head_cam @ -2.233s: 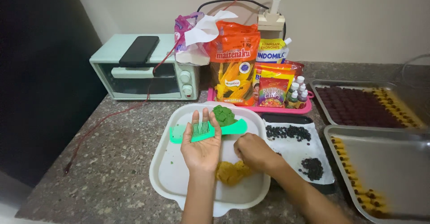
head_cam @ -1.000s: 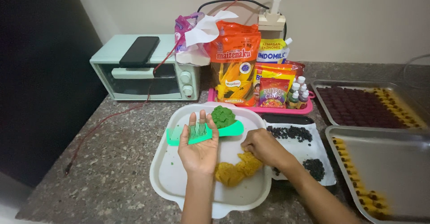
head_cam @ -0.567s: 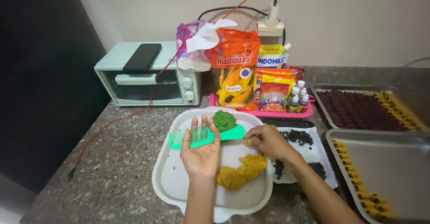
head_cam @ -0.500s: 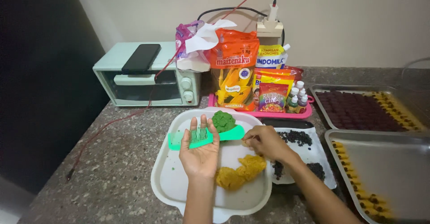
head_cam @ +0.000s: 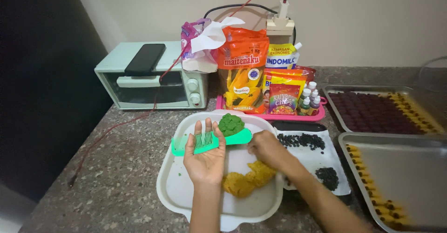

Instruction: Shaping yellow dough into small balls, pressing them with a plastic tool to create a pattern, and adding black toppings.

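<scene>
A speckled grey stone tabletop (head_cam: 116, 168) runs to a plain cream wall. On the white tray (head_cam: 174, 191), the left hand (head_cam: 205, 161) lies palm-up, grip released, a green comb (head_cam: 209, 142) resting across it. The right hand (head_cam: 265, 148) curls loosely beside yellow dough (head_cam: 247, 179); green dough (head_cam: 231, 123) sits farther back. A mint toaster oven (head_cam: 151, 81) stands far left.

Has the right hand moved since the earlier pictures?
Yes. The right hand went from the yellow dough up toward the green comb.
</scene>
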